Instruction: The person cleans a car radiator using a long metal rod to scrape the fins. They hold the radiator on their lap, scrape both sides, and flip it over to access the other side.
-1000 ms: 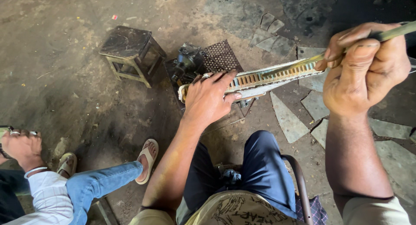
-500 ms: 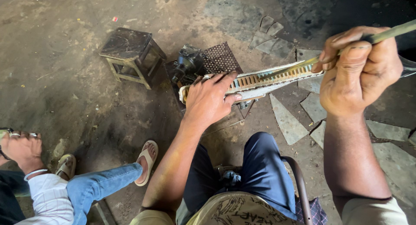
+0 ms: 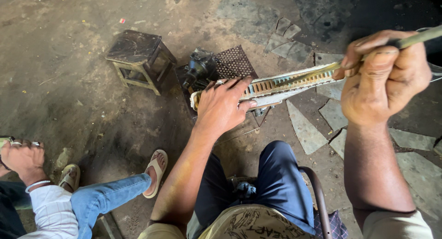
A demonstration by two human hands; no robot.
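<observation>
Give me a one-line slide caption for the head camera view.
Left hand steadies a long slotted metal bar while the right hand works a thin rod along it, above a dirt floor.

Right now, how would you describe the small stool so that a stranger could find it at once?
Look at the dirt floor, up and left of the left hand. The small stool stands there beside a dark machine part. Only it has a square dark top and pale wooden legs.
</observation>
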